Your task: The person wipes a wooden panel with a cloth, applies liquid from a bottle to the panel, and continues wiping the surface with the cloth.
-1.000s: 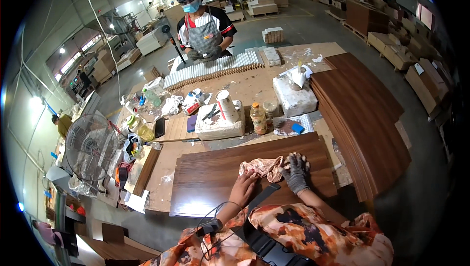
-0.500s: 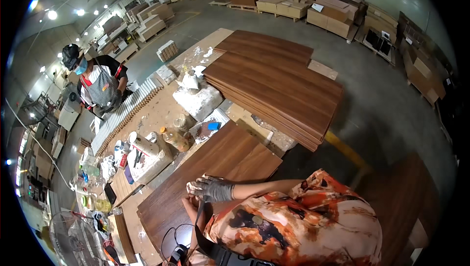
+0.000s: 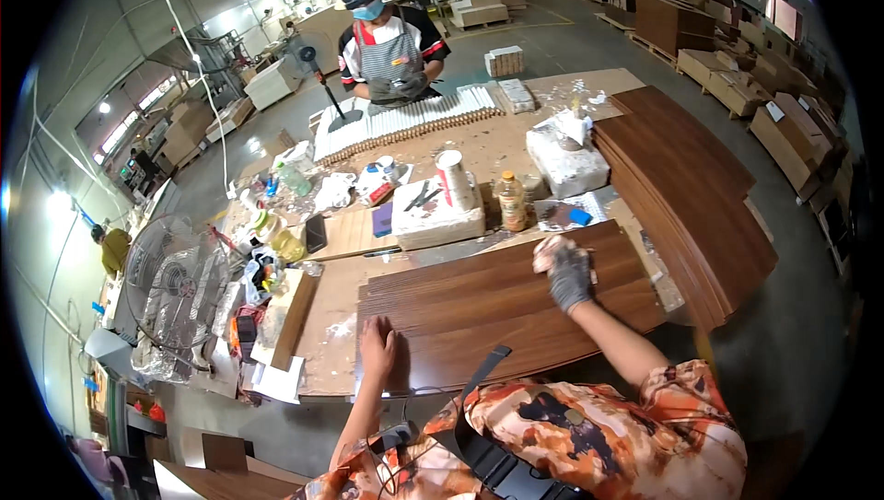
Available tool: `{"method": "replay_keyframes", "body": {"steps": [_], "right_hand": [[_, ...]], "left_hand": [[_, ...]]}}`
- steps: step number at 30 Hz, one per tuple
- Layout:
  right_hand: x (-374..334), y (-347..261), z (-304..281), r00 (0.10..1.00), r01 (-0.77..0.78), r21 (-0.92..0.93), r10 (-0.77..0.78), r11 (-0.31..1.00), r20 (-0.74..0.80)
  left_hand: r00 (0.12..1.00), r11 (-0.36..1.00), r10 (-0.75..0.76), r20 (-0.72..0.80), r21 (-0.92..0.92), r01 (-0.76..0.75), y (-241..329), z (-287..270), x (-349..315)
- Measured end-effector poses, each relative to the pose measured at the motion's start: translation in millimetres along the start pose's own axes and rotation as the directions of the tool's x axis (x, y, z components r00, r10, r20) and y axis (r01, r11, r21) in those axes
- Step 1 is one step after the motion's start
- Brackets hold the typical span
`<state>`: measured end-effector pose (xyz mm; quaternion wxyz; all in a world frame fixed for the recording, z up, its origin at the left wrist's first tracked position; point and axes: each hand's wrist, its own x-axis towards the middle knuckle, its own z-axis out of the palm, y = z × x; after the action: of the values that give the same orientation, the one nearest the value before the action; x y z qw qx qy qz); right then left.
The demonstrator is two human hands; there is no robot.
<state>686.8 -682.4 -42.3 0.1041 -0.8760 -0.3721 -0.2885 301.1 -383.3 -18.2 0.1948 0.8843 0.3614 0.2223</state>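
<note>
A dark brown wood-grain panel [image 3: 460,307] lies flat on the workbench in front of me. My right hand [image 3: 571,281], in a grey glove, presses a crumpled pale cloth [image 3: 550,253] onto the panel's right part, near its far edge. Bare and without a glove, my left hand [image 3: 376,349] rests at the panel's left end with its fingers laid on the surface. Beyond the panel are an orange-capped bottle [image 3: 510,201], a blue block [image 3: 579,216] and a white block-shaped package [image 3: 437,219] bearing a paper cup [image 3: 453,178].
A stack of brown panels [image 3: 681,196] stands on the right. Across the bench, a masked co-worker [image 3: 391,49] handles a row of white-topped strips [image 3: 405,127]. On the left are a fan [image 3: 180,288], a wooden block [image 3: 293,316], a phone [image 3: 316,233] and several bottles.
My hands were together over the panel; now they are apart, the right with the cloth to the right, the left at the panel's left end. The head view has turned left.
</note>
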Motion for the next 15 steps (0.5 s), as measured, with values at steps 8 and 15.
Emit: {"method": "replay_keyframes", "body": {"steps": [8, 15], "right_hand": [[47, -83, -7, 0.804, -0.109, 0.149, -0.001, 0.983, 0.594], [-18, -252, -75, 0.920, 0.337, 0.511, -0.391, 0.791, -0.001]], "left_hand": [[0.998, 0.958, -0.062, 0.031, 0.281, 0.051, -33, -8, -31], [0.999, 0.981, -0.041, 0.023, 0.193, 0.036, -28, -2, -22]]}}
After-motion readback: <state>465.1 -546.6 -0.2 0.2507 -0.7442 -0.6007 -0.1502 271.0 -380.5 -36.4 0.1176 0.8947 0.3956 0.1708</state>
